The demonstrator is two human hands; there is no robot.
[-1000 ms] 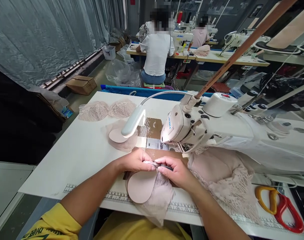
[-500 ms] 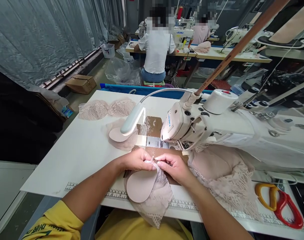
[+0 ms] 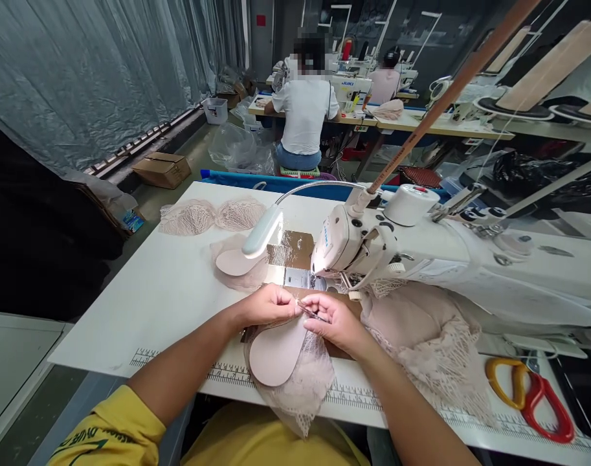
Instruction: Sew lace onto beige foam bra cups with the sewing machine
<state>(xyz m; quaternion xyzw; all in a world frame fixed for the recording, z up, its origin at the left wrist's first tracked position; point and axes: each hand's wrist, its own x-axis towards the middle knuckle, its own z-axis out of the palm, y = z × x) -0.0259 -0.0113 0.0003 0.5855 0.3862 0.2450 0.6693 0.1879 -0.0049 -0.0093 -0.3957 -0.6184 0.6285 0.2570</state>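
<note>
My left hand (image 3: pixel 274 305) pinches the top of a pale pink lace piece (image 3: pixel 312 382) with a smooth, teardrop-shaped cup pad (image 3: pixel 277 355) on it. The lace hangs over the table's front edge. Close against it, my right hand (image 3: pixel 334 323) is closed round a slim metal tool (image 3: pixel 315 314), its tip at the lace's pinched top by my left fingertips. Whether it is snips or tweezers I cannot tell. Both hands are just in front of the sewing machine (image 3: pixel 344 243), near its lit needle area. Fingers hide the upper end of the lace.
Another cup pad on mesh (image 3: pixel 239 262) lies left of the machine, below the lamp (image 3: pixel 262 234). Two lace cups (image 3: pixel 188 217) lie at the back left. Bunched lace fabric (image 3: pixel 421 330) and scissors (image 3: pixel 547 404) are at right. A person (image 3: pixel 305 113) sits at a table beyond.
The view has shifted slightly. The metal tool now shows more plainly in my right hand, angled toward my left fingertips. My left hand keeps its pinch on the lace piece.
</note>
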